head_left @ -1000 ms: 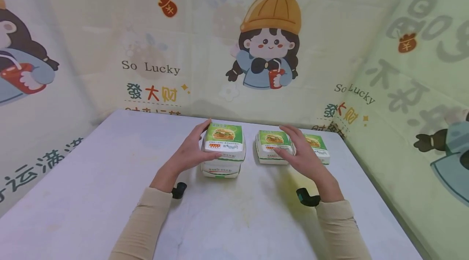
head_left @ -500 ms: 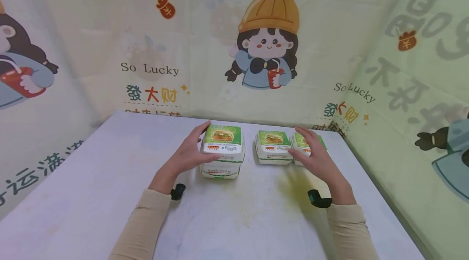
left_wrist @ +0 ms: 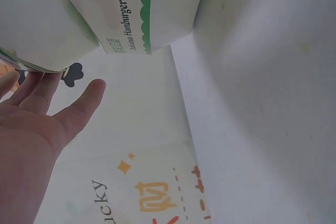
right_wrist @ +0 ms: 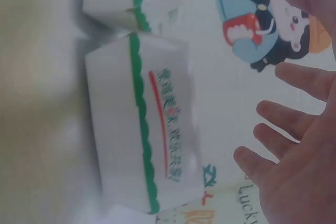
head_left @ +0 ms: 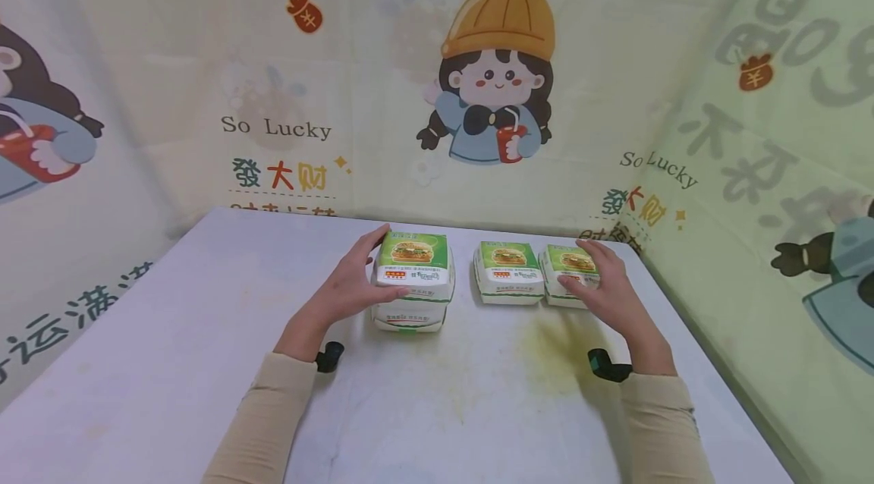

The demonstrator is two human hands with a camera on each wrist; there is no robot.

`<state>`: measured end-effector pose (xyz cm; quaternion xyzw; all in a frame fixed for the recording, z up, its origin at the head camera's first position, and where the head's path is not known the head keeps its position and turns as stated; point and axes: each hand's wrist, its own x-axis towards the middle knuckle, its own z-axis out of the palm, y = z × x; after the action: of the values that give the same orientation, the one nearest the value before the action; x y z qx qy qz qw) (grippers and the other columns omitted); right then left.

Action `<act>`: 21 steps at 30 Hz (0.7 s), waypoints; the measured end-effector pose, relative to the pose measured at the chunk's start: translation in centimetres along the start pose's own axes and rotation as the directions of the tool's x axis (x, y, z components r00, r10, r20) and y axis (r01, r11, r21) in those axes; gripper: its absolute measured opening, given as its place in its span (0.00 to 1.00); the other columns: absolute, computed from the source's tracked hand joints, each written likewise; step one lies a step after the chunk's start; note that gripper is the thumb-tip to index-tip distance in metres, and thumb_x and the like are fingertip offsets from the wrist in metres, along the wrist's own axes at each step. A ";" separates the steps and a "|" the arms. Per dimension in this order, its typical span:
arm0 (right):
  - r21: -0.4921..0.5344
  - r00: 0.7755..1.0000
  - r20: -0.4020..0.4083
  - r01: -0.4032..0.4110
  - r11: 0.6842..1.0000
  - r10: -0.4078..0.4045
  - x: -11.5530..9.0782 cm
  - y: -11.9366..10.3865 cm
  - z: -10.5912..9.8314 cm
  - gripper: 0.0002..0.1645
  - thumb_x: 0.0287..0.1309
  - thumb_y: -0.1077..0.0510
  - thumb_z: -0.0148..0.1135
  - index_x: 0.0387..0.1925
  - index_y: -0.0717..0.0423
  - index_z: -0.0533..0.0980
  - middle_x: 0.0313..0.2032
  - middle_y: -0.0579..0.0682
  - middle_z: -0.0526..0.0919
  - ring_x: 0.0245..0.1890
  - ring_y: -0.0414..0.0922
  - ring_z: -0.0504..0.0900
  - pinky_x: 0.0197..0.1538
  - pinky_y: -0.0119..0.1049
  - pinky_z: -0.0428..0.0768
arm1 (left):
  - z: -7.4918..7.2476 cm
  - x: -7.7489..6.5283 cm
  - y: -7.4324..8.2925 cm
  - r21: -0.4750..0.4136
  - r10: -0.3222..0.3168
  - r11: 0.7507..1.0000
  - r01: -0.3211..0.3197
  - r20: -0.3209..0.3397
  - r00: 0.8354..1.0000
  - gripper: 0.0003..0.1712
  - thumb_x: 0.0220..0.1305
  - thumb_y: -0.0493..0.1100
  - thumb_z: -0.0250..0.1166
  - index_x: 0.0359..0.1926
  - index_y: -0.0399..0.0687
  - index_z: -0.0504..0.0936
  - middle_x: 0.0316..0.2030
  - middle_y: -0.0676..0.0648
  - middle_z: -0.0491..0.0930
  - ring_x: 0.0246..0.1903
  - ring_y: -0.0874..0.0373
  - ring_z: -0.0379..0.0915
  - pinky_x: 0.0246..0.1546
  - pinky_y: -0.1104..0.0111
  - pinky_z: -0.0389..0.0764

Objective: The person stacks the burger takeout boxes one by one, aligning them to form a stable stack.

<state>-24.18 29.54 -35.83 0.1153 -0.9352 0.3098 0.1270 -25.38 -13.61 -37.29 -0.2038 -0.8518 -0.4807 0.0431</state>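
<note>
Left hand [head_left: 344, 283]: fingers hold the upper box [head_left: 413, 256] of a stack of two, thumb along its front face, the forefinger at its far left corner. The left wrist view shows two fingertips against the edge of that box and one finger standing off from it. The lower box [head_left: 411, 315] stands on the white table [head_left: 444, 408], beneath the thumb and directly under the upper box.

Right hand [head_left: 608, 294]: fingers spread wide around the right box [head_left: 568, 262], thumb before its front, the longer fingers toward its far right corner. The right wrist view shows the fingertips separated from one another; contact with the right box cannot be confirmed. The middle box [head_left: 508, 271] stands just beside the right box, left of the right thumb and well to the right of the left hand's fingers.

All four boxes are upright, white below, with green tops bearing a burger picture. A black device [head_left: 330, 356] is worn at the left wrist, below the fingers. Beyond both sets of fingertips hangs a printed backdrop [head_left: 382, 89].
</note>
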 end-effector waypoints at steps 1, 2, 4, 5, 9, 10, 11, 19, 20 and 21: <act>-0.004 1.000 0.004 -0.011 1.000 0.011 0.0 0.2 0.0 0.46 0.61 0.48 0.66 0.73 0.63 0.58 0.73 0.70 0.54 0.72 0.71 0.49 0.67 0.73 0.54 | 0.0 0.0 0.0 -0.002 0.001 1.000 -0.001 0.000 1.000 0.64 0.47 0.54 0.79 0.78 0.51 0.50 0.75 0.51 0.56 0.73 0.53 0.54 0.69 0.49 0.66; -0.007 1.000 0.005 -0.020 1.000 0.020 0.0 0.4 0.0 0.46 0.61 0.48 0.66 0.72 0.63 0.58 0.72 0.70 0.54 0.72 0.71 0.49 0.67 0.73 0.53 | -0.1 0.0 0.0 -0.004 0.003 1.000 -0.003 0.000 1.000 0.64 0.47 0.54 0.79 0.78 0.51 0.50 0.75 0.51 0.56 0.73 0.53 0.54 0.69 0.49 0.66; -0.011 0.999 0.007 -0.036 0.999 0.036 0.1 0.7 0.1 0.46 0.61 0.49 0.66 0.72 0.65 0.58 0.72 0.72 0.54 0.72 0.72 0.49 0.67 0.73 0.53 | -0.1 0.0 -0.1 -0.004 0.003 1.000 -0.003 0.000 1.000 0.64 0.47 0.55 0.79 0.78 0.52 0.50 0.75 0.51 0.55 0.73 0.53 0.54 0.70 0.49 0.66; -0.011 0.999 0.008 -0.044 0.999 0.044 0.1 0.9 0.1 0.46 0.62 0.48 0.65 0.72 0.65 0.58 0.72 0.72 0.53 0.71 0.72 0.49 0.67 0.73 0.53 | -0.1 0.0 -0.1 -0.004 0.002 1.000 -0.002 0.000 1.000 0.64 0.47 0.55 0.79 0.78 0.52 0.50 0.75 0.51 0.55 0.73 0.53 0.54 0.70 0.49 0.66; -0.017 0.998 0.008 -0.070 0.997 0.070 0.2 1.6 0.3 0.46 0.63 0.47 0.64 0.71 0.67 0.58 0.71 0.74 0.53 0.71 0.73 0.48 0.67 0.73 0.52 | -0.1 0.0 -0.2 -0.010 0.004 1.000 -0.004 0.001 1.000 0.64 0.47 0.55 0.79 0.78 0.53 0.50 0.75 0.51 0.55 0.73 0.53 0.54 0.69 0.49 0.66; -0.016 0.997 0.004 -0.075 0.997 0.075 0.2 1.9 0.4 0.45 0.63 0.47 0.64 0.71 0.67 0.58 0.71 0.74 0.53 0.71 0.73 0.48 0.67 0.73 0.52 | -0.1 0.0 -0.2 -0.011 0.005 1.000 -0.005 0.002 1.000 0.64 0.47 0.55 0.79 0.78 0.53 0.50 0.75 0.51 0.56 0.73 0.53 0.54 0.69 0.48 0.66; -0.016 0.997 -0.002 -0.081 0.997 0.080 0.2 2.1 0.5 0.45 0.63 0.47 0.64 0.70 0.68 0.59 0.71 0.74 0.53 0.71 0.73 0.49 0.67 0.73 0.52 | -0.1 0.1 -0.2 -0.011 0.007 1.000 -0.007 0.003 1.000 0.64 0.47 0.55 0.79 0.78 0.53 0.50 0.75 0.51 0.56 0.73 0.53 0.54 0.69 0.48 0.66; -0.033 0.995 0.003 -0.103 0.994 0.104 0.4 4.2 1.7 0.40 0.65 0.47 0.62 0.68 0.68 0.63 0.72 0.72 0.55 0.71 0.73 0.49 0.69 0.71 0.49 | 0.0 0.0 -0.3 -0.016 0.014 1.000 -0.014 0.003 1.000 0.64 0.47 0.55 0.79 0.78 0.52 0.50 0.75 0.51 0.56 0.73 0.53 0.54 0.70 0.47 0.65; -0.035 0.995 0.009 -0.102 0.994 0.102 0.4 4.3 1.8 0.39 0.65 0.48 0.62 0.68 0.67 0.63 0.72 0.71 0.55 0.71 0.73 0.48 0.69 0.71 0.49 | 0.0 0.1 -0.3 -0.015 0.014 1.000 -0.014 0.001 1.000 0.64 0.47 0.54 0.79 0.78 0.51 0.50 0.75 0.51 0.56 0.73 0.53 0.54 0.70 0.47 0.65; -0.040 0.995 0.011 -0.096 0.995 0.096 0.4 4.3 1.9 0.39 0.65 0.48 0.62 0.68 0.66 0.63 0.72 0.71 0.55 0.71 0.73 0.48 0.69 0.71 0.49 | -0.1 0.1 -0.3 -0.015 0.013 1.000 -0.013 0.000 1.000 0.64 0.47 0.54 0.79 0.78 0.50 0.50 0.75 0.51 0.56 0.73 0.53 0.54 0.70 0.47 0.65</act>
<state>-26.11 31.76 -39.55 0.0698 -0.9464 0.2964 0.1080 -25.54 -13.75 -37.45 -0.2097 -0.8466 -0.4870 0.0449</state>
